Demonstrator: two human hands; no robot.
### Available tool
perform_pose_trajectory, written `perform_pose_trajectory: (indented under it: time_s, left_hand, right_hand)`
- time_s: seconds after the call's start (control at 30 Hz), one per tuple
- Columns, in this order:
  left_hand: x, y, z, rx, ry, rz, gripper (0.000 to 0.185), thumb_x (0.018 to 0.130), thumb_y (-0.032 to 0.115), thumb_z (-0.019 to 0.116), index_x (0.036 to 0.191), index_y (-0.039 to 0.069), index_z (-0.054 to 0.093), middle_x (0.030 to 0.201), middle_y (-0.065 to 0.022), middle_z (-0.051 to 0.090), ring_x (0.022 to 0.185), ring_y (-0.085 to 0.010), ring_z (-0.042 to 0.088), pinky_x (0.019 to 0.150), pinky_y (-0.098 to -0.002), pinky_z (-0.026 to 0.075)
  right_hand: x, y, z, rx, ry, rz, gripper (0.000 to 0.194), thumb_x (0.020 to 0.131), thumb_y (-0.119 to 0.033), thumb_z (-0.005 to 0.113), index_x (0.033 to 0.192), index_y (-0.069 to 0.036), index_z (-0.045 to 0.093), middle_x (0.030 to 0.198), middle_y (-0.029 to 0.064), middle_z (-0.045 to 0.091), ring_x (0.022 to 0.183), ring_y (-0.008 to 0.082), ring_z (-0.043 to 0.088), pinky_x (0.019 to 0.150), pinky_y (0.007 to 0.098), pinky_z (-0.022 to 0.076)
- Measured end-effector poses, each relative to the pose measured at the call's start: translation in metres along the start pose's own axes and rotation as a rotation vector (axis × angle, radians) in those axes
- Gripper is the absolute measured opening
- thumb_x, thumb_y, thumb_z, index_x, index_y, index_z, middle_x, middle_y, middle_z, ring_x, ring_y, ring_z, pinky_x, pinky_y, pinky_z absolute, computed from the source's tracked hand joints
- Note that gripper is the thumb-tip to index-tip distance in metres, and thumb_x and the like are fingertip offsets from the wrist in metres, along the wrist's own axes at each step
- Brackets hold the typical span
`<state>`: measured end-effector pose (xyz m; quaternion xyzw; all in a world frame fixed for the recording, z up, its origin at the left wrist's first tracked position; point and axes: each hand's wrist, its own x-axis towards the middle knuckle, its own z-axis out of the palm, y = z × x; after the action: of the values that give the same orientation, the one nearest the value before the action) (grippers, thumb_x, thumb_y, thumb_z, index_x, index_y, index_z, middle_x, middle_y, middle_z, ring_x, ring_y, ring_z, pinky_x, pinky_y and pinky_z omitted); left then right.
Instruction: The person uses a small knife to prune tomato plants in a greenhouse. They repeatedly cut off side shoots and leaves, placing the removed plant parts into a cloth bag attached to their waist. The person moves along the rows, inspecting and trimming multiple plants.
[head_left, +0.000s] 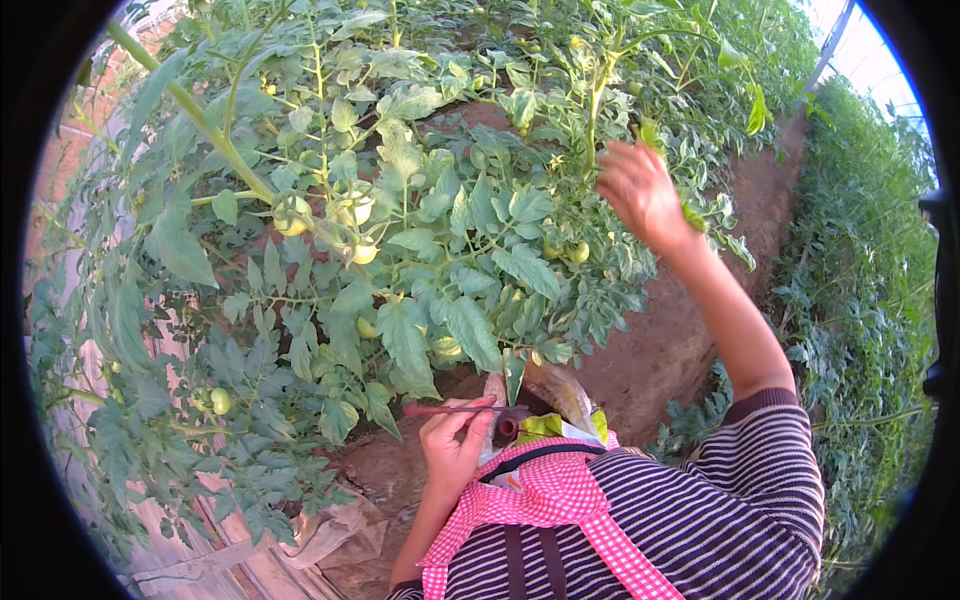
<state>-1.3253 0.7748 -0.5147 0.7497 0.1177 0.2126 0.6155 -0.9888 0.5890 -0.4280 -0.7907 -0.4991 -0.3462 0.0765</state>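
Observation:
My left hand (454, 442) pinches a slim dark tool with a reddish end (424, 410), held roughly level in front of the apron. What kind of tool it is does not show clearly. My right hand (641, 191) is stretched up beside a tomato stem (595, 124), its fingers curled and blurred. A yellow-green leaf (648, 133) shows at its upper edge; whether the fingers hold it is unclear. Green tomatoes (577, 251) hang below that hand. Close to my left hand is a small reddish-brown round opening (509, 427), perhaps a bottle mouth, near a bright green leaf (541, 427).
Dense tomato foliage (457, 217) fills the middle, with pale unripe tomatoes (364, 253) on a thick leaning stem (217, 139). Bare soil (667, 330) runs between it and another plant row (862, 300) at right. Pale sheeting (337, 532) lies lower left. A pink checked apron (547, 487) covers my front.

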Motion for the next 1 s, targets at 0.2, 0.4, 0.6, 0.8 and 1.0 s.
perform_pose_trajectory:
  time_s: [0.2, 0.4, 0.6, 0.8, 1.0]
  left_hand:
    - [-0.003, -0.012, -0.006, -0.003, -0.013, 0.133, 0.017, 0.085, 0.008, 0.063, 0.095, -0.005, 0.065, 0.083, -0.0079, 0.064, 0.059, -0.006, 0.053, 0.05, -0.0178, 0.042]
    - [-0.008, -0.008, -0.006, -0.006, 0.002, 0.134, 0.017, 0.085, 0.009, 0.063, 0.096, -0.004, 0.066, 0.082, -0.0069, 0.064, 0.058, -0.006, 0.053, 0.05, -0.0181, 0.041]
    - [-0.013, 0.0, -0.011, -0.018, 0.055, 0.064, 0.015, 0.082, 0.007, 0.066, 0.094, -0.002, 0.067, 0.081, -0.0083, 0.065, 0.064, -0.0111, 0.057, 0.056, -0.0225, 0.043]
    - [-0.014, -0.002, -0.013, -0.03, 0.069, 0.031, 0.015, 0.082, 0.007, 0.065, 0.093, -0.002, 0.067, 0.081, -0.0081, 0.065, 0.063, -0.0111, 0.057, 0.056, -0.0224, 0.043]
    - [-0.011, -0.001, -0.01, -0.033, 0.069, 0.017, 0.014, 0.08, 0.005, 0.066, 0.092, -0.002, 0.067, 0.08, -0.009, 0.066, 0.066, -0.0131, 0.058, 0.058, -0.0243, 0.044]
  right_hand:
    - [-0.028, -0.084, -0.034, 0.257, -0.256, -0.115, 0.015, 0.075, -0.012, 0.066, 0.089, -0.007, 0.063, 0.094, 0.0072, 0.064, 0.099, 0.0226, 0.058, 0.087, 0.041, 0.044]
    - [0.033, -0.028, 0.004, -0.117, -0.263, -0.093, 0.019, 0.076, -0.009, 0.056, 0.094, -0.011, 0.062, 0.11, 0.006, 0.057, 0.107, 0.0209, 0.051, 0.094, 0.0377, 0.0372]
    - [0.058, -0.016, 0.027, -0.304, -0.49, -0.237, 0.016, 0.076, -0.019, 0.057, 0.085, -0.015, 0.069, 0.129, 0.0072, 0.049, 0.126, 0.022, 0.037, 0.11, 0.0475, 0.0175]
    - [0.069, -0.018, 0.031, -0.499, -0.541, -0.458, 0.013, 0.073, -0.021, 0.059, 0.076, -0.018, 0.071, 0.128, 0.003, 0.052, 0.123, 0.0206, 0.04, 0.109, 0.0505, 0.0178]
    - [0.062, -0.019, 0.037, -0.585, -0.512, -0.44, 0.011, 0.071, -0.019, 0.059, 0.074, -0.016, 0.07, 0.115, 0.0028, 0.056, 0.116, 0.0201, 0.044, 0.109, 0.0497, 0.019]
